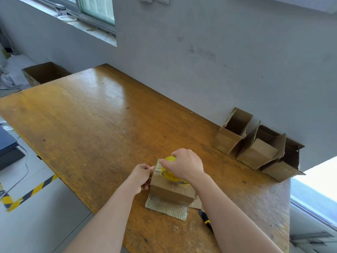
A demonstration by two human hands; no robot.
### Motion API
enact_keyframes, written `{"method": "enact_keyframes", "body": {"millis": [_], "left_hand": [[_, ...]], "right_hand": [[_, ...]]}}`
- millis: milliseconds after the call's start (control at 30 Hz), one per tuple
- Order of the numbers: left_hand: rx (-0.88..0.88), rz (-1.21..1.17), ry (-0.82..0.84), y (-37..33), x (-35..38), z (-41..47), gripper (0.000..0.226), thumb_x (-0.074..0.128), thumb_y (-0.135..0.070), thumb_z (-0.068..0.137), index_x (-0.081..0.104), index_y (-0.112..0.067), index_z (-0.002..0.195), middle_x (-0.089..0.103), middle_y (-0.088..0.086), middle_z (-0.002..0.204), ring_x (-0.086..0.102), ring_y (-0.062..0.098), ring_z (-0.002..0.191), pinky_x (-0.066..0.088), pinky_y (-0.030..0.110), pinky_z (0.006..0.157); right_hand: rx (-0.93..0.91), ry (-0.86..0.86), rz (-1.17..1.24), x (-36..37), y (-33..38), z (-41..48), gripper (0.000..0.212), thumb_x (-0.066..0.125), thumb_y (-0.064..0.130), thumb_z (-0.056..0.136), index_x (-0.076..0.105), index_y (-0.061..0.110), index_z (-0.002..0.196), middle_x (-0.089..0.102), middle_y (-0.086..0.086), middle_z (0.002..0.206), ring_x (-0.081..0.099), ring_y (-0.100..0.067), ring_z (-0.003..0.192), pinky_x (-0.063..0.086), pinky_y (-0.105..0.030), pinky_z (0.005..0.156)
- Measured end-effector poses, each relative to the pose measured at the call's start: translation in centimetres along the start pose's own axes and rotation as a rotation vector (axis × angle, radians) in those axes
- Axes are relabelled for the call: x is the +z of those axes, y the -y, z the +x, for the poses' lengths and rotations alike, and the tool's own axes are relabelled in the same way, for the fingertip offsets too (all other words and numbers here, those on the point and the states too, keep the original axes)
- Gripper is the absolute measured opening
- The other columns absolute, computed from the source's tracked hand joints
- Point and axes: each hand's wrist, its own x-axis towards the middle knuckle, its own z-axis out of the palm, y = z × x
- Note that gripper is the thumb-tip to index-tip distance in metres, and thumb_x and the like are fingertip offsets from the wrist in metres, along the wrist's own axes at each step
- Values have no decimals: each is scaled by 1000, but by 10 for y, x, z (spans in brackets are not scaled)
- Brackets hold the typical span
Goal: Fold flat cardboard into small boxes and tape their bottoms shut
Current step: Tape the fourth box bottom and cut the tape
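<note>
Left hand (141, 175) seemingly pinches tape (158, 168) against the light, crushable cardboard box (171, 191); right hand (184, 164) grips the tape roll (168, 173); brace box corners.

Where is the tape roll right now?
In the head view, the tape roll lies on the box near the front edge of the table, gripped by the right hand.

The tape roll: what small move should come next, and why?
Probably pull the tape roll across the box toward the right: the left hand pinches the tape end at the box's left edge, and the right hand grips the roll beside it.
</note>
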Motion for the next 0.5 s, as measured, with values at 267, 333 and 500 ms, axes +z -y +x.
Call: {"method": "enact_keyframes", "body": {"millis": [267,333,500], "left_hand": [[49,277,-102,2,7,-5,15,44,-30,100,46,-15,101,56,7,91,49,18,68,39,29,51],[201,346,-251,0,7,-6,10,55,-21,96,48,-16,101,57,3,97,55,21,84,45,32,65],[504,287,-448,10,21,-27,29,41,-22,101,57,-16,126,66,3,115,61,22,106,48,30,79]], "right_hand": [[36,4,10,2,-1,2,40,56,62,80,53,25,64,44,11,53,44,-7,48,28,-22,41],[43,0,15,2,-2,3,37,57,61,79,54,26,68,42,12,52,41,-6,48,27,-22,41],[52,-13,16,1,0,3,36,57,59,79,53,26,66,46,11,54,44,-7,49,27,-22,41]]}}
